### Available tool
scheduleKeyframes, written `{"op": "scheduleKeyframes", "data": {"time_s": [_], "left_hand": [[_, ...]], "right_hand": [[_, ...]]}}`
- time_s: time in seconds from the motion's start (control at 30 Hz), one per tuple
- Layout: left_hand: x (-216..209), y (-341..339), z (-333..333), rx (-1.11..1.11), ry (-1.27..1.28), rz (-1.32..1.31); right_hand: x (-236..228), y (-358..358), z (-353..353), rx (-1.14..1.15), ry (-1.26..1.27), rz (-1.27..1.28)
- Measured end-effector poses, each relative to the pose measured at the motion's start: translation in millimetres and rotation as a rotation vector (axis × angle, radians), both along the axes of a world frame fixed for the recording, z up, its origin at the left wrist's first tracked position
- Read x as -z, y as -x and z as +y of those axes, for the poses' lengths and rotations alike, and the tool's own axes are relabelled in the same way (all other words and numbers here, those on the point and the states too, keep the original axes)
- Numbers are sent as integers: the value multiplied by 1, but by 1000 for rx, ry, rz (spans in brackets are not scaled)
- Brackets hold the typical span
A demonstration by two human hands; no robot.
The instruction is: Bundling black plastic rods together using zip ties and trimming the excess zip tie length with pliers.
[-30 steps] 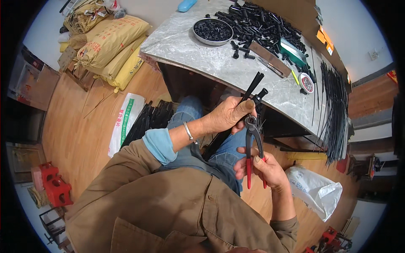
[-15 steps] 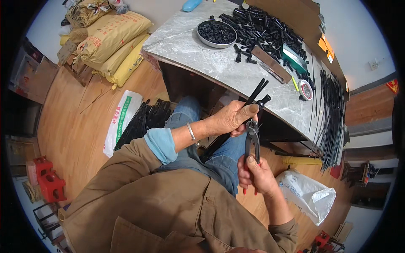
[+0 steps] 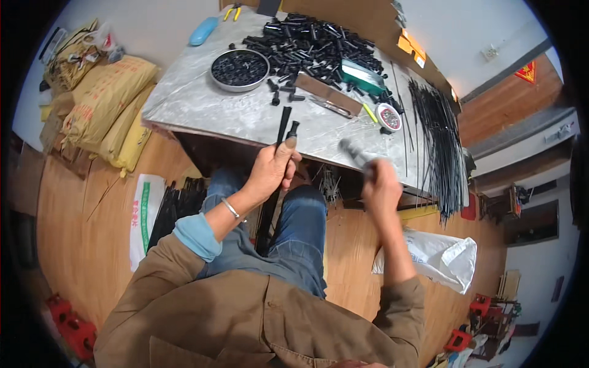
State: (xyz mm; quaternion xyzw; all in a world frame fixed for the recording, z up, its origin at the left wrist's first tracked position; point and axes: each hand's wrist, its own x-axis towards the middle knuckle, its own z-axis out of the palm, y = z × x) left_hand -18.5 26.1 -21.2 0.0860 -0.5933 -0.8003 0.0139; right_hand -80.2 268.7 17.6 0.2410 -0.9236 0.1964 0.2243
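Note:
My left hand (image 3: 273,168) is closed around dark rods (image 3: 283,126) that stick up past the thumb. Beside them, a short black plastic fitting (image 3: 293,129) is pinched under the thumb. Over the table's front edge, my right hand (image 3: 383,187) is closed round a pair of pincers (image 3: 352,150); both are smeared by motion, and the pincers' head points left, apart from the left hand. On the grey table (image 3: 202,107) beyond lies a big heap of black fittings (image 3: 313,43), with a round metal tin (image 3: 239,88) of small black parts at its left.
A brown bar (image 3: 328,94), a green-and-white box (image 3: 362,76) and a small white cup (image 3: 388,116) sit in front of the heap. Long black rods (image 3: 435,147) overhang the table's right end. Full sacks (image 3: 110,92) are stacked at left; a white bag (image 3: 442,257) lies on the floor.
The pincers have come away from the fitting at my left hand and swung up and right toward the table. My view has shifted, with the table now further left in it.

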Motion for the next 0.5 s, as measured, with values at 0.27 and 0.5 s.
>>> {"op": "scheduleKeyframes", "data": {"time_s": [0.27, 0.5], "left_hand": [[14, 14, -7, 13, 15, -22], [16, 16, -12, 33, -47, -46]], "right_hand": [[-16, 182, 35, 421, -201, -176], [-13, 209, 23, 335, -224, -286]]}}
